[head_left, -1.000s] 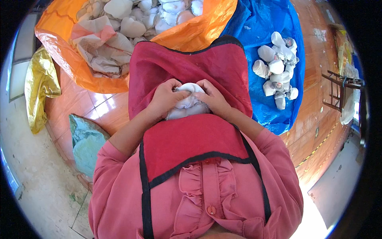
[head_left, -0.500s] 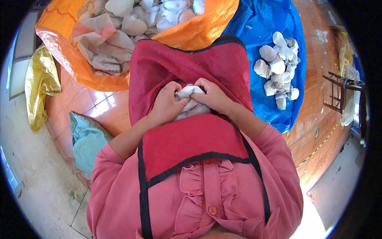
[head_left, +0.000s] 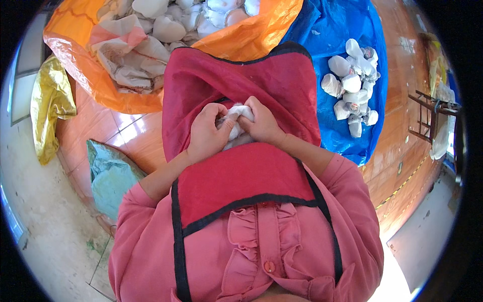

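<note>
Over my lap, on the dark red apron with black edging, both hands work close together on a small, soft white cloth-like piece. My left hand is closed on its left side, with the thumb pressed toward the middle. From the right, my right hand pinches the same piece, its thumb near the left thumb. The piece looks crumpled or folded between the fingers. Its lower part rests against the apron, and the hands cover much of it. I cannot make out its exact kind.
Ahead to the left, a large orange sack holds many rounded white pieces. A blue sheet on the right bears a cluster of white bundles. Yellow and green sacks lie left; a dark wooden stool stands far right.
My hands have shifted and turned slightly around the white piece, and the right fingers have moved a little left over it. Its visible part looks narrower and more bunched. Everything else looks the same.
</note>
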`<state>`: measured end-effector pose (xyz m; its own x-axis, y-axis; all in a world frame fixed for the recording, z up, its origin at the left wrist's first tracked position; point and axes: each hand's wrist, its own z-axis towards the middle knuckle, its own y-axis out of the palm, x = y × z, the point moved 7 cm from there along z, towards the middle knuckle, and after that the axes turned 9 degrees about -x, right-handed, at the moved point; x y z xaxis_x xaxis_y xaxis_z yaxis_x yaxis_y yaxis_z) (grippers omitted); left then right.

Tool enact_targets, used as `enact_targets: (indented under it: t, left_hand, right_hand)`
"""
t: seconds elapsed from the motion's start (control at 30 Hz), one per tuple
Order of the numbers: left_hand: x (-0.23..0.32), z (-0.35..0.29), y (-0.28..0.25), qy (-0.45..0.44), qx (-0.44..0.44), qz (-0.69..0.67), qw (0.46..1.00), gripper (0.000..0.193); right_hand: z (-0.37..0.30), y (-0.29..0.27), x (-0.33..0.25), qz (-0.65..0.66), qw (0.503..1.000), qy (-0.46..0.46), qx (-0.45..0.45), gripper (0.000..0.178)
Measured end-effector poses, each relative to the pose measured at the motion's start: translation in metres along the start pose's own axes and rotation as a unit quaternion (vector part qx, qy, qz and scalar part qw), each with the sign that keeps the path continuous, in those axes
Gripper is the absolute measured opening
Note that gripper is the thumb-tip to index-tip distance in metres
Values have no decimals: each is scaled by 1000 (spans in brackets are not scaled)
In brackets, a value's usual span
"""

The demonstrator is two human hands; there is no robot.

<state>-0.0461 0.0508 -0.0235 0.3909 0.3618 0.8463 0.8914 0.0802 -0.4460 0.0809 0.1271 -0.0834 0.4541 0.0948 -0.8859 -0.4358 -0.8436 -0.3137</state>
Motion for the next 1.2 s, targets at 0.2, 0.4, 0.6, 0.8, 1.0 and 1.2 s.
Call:
enact_targets:
  t: [0.2, 0.4, 0.6, 0.8, 1.0, 1.2]
  left_hand:
    - [-17, 0, 4, -96, -99, -144, 980, 16]
    - [-29, -2, 8, -113, -139, -142, 974, 19]
    - [-24, -6, 7, -63, -128, -69, 987, 21]
    - [-10, -3, 10, 3, -120, 47, 992, 27]
    - [-11, -2, 17, 2, -107, 78, 991, 27]
    - [-9, -2, 18, -25, -89, 65, 994, 27]
  right_hand:
    - [-9, 3, -2, -32, 999, 5, 21, 27]
    - [-8, -4, -3, 32, 995, -92, 24, 24]
    - [-18, -19, 4, 208, 971, -33, -114, 22]
    - [-12, -28, 7, 255, 941, -4, -221, 14]
    - [-4, -20, 1, 271, 925, 34, -262, 19]
    - [-2, -11, 0, 246, 935, 32, -253, 27]
